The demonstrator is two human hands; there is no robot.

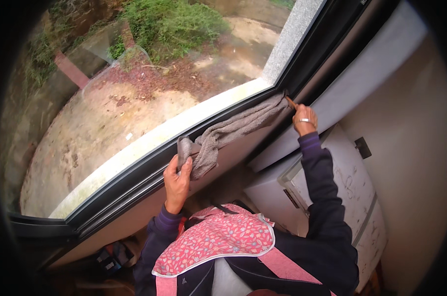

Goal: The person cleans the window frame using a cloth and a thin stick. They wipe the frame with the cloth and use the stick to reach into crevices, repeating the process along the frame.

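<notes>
- While the person leans toward the window, the left hand (176, 176) is clenched on one end of a grey cloth (228, 135), fingers wrapped over the bunched fabric just above the lower window track (135, 182).
- From that hand the cloth runs as a twisted rope along the bottom of the dark window frame (302, 64), up and to the right, its far end pushed into the corner where the frame's upright begins.
- At that corner the right hand (304, 120) pinches a thin brownish stick (291, 102) whose tip touches the cloth's end; a ring shows on one finger.
- Both arms wear dark purple sleeves, and a pink patterned apron (218, 241) covers the chest.
- Below the right arm stands a grey-white cabinet (351, 192) against the pale wall (411, 148).
- Beyond the glass lie bare sandy ground (110, 123) and a patch of green shrubs (174, 24).
- Some dark objects sit low at the left, too dim to tell apart.
</notes>
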